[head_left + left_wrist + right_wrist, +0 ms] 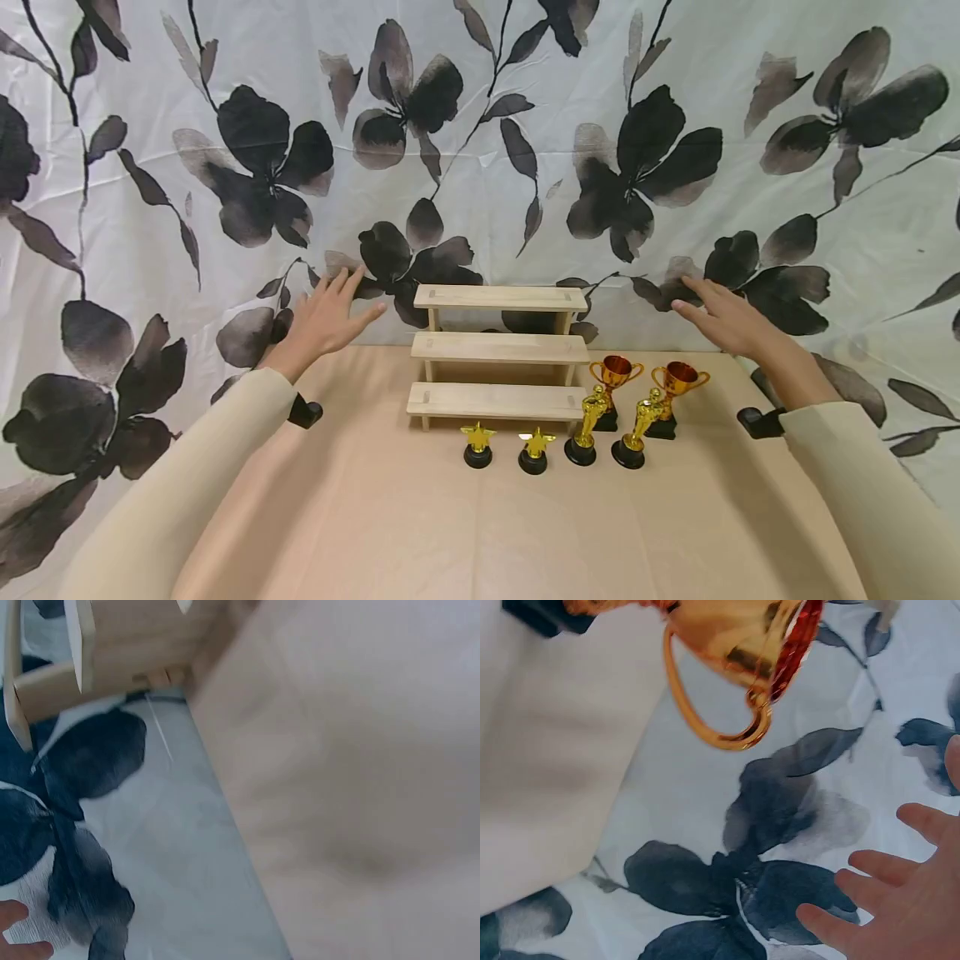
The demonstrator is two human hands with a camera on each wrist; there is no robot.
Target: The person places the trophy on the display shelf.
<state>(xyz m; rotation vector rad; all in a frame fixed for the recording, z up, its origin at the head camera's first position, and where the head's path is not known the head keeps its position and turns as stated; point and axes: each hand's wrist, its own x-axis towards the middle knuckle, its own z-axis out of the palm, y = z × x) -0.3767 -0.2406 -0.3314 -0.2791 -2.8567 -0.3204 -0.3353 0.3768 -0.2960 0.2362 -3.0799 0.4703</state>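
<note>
My left hand point(324, 321) is raised to the left of a three-step wooden shelf point(498, 348), fingers spread and holding nothing. On the other side, my right hand point(731, 318) hovers above and beyond the trophies, its fingers extended and empty. Two gold cup trophies with red insides, one nearer the shelf point(617, 372) and one farther right point(678, 379), stand right of the steps. Before them are two gold figure trophies, a left one point(592, 412) and a right one point(645, 419). Two small star trophies, one left point(477, 442) and one right point(536, 446), stand in front of the lowest step.
The table point(420, 533) has a smooth beige cover. Directly behind it hangs a white curtain point(525, 217) printed with dark flowers, close to the shelf's back. In the right wrist view, a cup trophy point(727, 641) shows large near that hand.
</note>
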